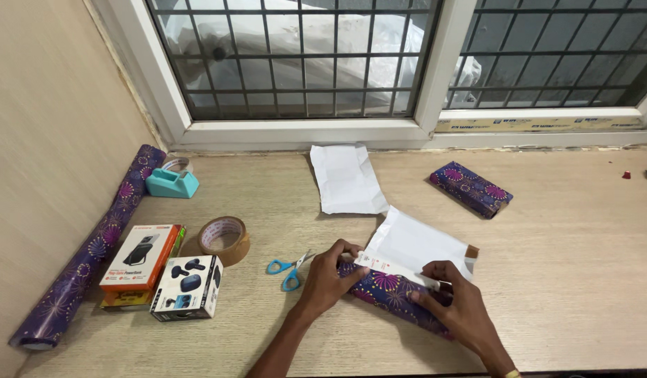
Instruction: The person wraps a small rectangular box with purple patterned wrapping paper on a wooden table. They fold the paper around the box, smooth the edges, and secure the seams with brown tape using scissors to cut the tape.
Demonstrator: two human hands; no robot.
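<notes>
**Box half-wrapped, both hands pressed on the paper**

A small box (393, 269) is seen near the front edge of the wooden table (568, 266), partly covered by purple patterned wrap (390, 290). Only a white and red strip of the box is left showing. The white underside of the wrap is turned up behind it.

The left hand (328, 276) is laid on the left end of the parcel, fingers bent down onto the paper and the box edge. The right hand (458, 301) is pressed on the right end, fingers spread flat over the wrap. The hands are held apart, one at each end; neither is closed around anything.

Blue scissors (286, 271) are lying just left of the left hand, not touched. A roll of brown tape (224, 239) is set beyond them, and a teal tape dispenser (171, 180) near the wall. Two printed boxes (164, 273) are placed side by side at the left, with a long roll of purple paper (92, 245) along the wall.

A loose white sheet (346, 178) is noted by the window, and a finished parcel (470, 188) to its right, well apart from the hands.
</notes>
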